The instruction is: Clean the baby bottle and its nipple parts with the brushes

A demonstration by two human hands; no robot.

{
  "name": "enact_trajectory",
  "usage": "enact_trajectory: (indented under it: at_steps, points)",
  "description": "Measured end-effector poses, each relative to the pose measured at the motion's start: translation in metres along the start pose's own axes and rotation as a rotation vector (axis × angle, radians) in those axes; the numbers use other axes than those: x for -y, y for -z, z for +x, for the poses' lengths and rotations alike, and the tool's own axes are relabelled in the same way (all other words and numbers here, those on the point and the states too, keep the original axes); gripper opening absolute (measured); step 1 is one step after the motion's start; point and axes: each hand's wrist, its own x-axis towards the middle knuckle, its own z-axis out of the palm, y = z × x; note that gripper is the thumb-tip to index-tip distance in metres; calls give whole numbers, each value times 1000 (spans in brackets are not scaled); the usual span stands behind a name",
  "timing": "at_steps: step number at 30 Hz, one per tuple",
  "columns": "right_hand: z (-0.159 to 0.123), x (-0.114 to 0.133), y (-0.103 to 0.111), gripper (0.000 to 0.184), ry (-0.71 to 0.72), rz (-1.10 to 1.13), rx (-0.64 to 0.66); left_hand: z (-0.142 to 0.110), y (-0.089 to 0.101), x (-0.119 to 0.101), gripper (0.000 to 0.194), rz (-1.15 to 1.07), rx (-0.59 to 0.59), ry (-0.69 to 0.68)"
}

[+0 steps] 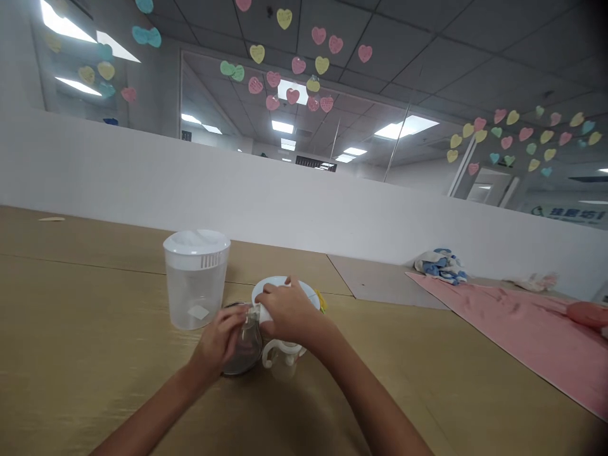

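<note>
My left hand is closed around the neck of a clear bottle, which leans toward my right hand. Closed on a white piece at the bottle's mouth, my right hand covers most of it; whether it is a cap cannot be made out. Below my left fingers sits a dark-rimmed round container, partly hidden. A clear cup with white handles stands just under my right hand. Behind both hands lies a white plate, with something yellow and green at its right edge.
A translucent bucket with a white lid stands to the left on the brown tabletop. On the right lie a pink cloth, a crumpled blue and white cloth and a reddish item. A white partition rises behind.
</note>
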Motion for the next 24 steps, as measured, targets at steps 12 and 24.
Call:
enact_trajectory:
  at_steps: [12, 24]
  points:
    - [-50, -1, -86, 25, -90, 529, -765, -6, -31, -46, 63, -120, 410, 82]
    - [-53, -4, -137, 29, -296, 677, -874, -12, -30, -46, 54, -124, 459, 134]
